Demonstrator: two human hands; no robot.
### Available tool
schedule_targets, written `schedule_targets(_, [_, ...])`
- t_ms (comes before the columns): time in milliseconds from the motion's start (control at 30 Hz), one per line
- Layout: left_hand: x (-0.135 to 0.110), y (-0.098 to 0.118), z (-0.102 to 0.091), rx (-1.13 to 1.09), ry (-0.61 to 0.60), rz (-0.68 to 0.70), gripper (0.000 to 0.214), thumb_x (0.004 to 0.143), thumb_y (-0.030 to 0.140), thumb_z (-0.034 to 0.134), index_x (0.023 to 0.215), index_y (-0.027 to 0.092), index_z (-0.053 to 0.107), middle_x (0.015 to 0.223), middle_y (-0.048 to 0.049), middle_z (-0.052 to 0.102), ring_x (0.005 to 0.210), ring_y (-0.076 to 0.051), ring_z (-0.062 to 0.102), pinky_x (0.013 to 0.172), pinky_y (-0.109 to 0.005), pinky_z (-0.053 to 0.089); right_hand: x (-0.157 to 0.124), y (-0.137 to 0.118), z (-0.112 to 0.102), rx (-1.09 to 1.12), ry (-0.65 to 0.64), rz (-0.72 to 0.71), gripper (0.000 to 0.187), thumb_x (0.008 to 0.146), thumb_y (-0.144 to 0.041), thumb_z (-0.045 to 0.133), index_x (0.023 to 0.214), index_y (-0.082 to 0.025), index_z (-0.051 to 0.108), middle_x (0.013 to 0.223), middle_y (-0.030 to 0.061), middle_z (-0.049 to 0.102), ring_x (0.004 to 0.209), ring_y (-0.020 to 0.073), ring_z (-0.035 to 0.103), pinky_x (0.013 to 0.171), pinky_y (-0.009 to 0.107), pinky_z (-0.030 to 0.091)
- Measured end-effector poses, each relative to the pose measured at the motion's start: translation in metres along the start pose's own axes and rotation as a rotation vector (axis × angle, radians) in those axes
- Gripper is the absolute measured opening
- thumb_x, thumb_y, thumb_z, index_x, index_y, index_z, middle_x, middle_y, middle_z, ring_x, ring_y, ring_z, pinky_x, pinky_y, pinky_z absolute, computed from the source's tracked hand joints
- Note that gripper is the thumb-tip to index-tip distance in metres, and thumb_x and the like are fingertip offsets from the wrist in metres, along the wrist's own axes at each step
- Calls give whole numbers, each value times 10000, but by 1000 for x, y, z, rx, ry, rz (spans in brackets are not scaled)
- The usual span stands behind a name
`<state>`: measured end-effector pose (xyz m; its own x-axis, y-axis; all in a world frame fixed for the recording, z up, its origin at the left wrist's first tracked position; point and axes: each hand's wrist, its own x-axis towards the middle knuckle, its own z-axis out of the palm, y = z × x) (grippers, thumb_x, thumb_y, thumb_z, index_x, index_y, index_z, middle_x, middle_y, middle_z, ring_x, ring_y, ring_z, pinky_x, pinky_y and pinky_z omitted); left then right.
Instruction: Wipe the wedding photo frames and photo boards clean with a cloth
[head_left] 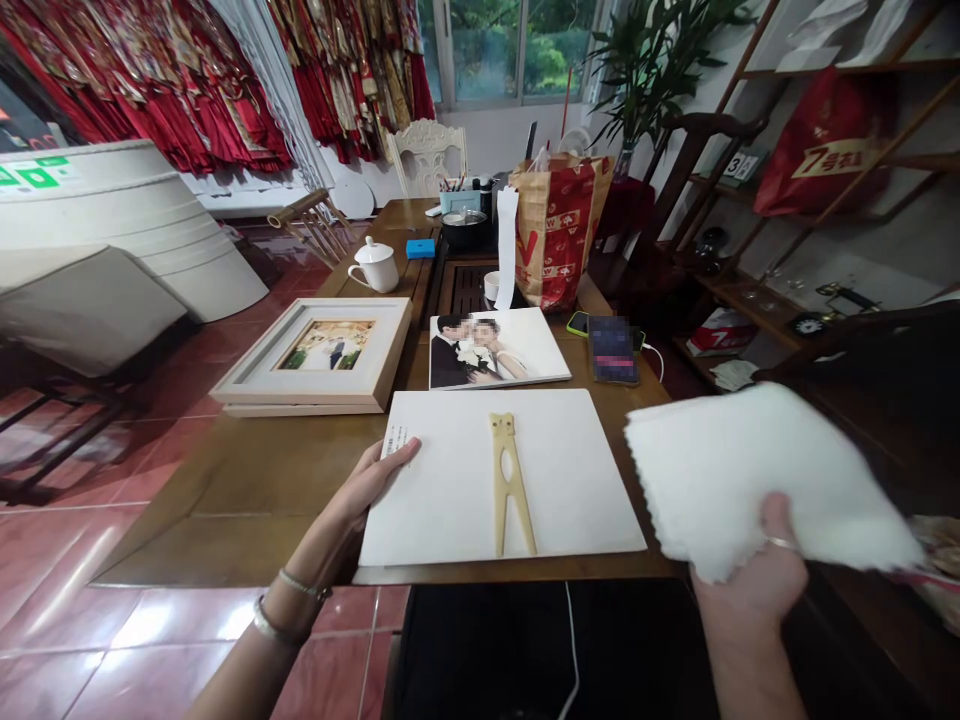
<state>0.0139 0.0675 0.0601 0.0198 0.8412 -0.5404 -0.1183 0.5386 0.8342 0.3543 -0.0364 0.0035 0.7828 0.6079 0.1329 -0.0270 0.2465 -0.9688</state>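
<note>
My left hand (382, 475) grips the left edge of a white panel (442, 490), thumb on top and the other fingers hidden beneath. On the panel lies a yellow, two-legged stand (501, 490) with a cat-shaped head. My right hand (757, 570), off the table's right side, is closed on a white cloth (742, 470) with a scalloped edge; the thumb presses on it. Behind the panel lies a photo print (525, 345) of a couple. To its left, a framed photo (247, 365) rests on another frame.
The wooden table (247, 500) also bears a lidded white cup (379, 265), a small blue box (421, 248), a red and brown paper bag (559, 230) and a phone (613, 350) with a white cable. Shelves (802, 310) stand at the right, a bamboo chair (315, 225) at the left.
</note>
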Motion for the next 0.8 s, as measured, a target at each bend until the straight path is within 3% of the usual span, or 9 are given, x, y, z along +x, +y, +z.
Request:
schedule_targets(100, [-1,-1,1,33,-1,-3,284,679,268,770,882,120,638,742,-89,731,515,-169,660,472,-238,532,2,-5,-3,150,32,-26,488,927,-415,370,1395,-284,405,1402,5,483,1350,274,327,1103,492,327])
schedule_targets(267, [-1,-2,3,131,6,-20,290,741,297,721,938,114,613,799,-95,730,539,-151,658,483,-223,528,0,-6,20,409,95,430,436,878,-468,495,1233,-233,589,1250,25,627,1262,236,466,1070,459,366])
schedule_targets(333, [-1,-4,3,196,10,-7,325,754,329,707,977,118,602,871,-104,728,579,-149,667,509,-224,534,-2,-6,30,449,122,511,421,868,-467,519,1199,-225,612,1226,22,643,1236,225,494,1064,450,370])
schedule_targets(567, [-8,-13,2,583,124,265,632,625,440,772,1126,137,533,1066,-130,689,883,-255,683,724,-340,553,-2,-9,41,437,124,564,394,850,-455,565,1185,-255,616,1263,-5,618,1265,210,463,1052,454,384])
schedule_targets(667, [-12,-16,4,859,212,445,596,649,482,731,1121,155,568,1090,-114,681,980,-294,649,815,-389,514,-2,-9,43,406,137,567,411,838,-464,581,1190,-254,612,1271,-3,612,1254,214,476,1048,448,391])
schedule_targets(800, [-17,-24,11,1050,403,495,662,710,497,673,1229,116,519,1187,-168,635,1101,-322,592,888,-413,472,-1,-6,45,361,87,547,448,825,-476,593,1208,-243,601,1272,20,612,1227,237,505,1036,463,403])
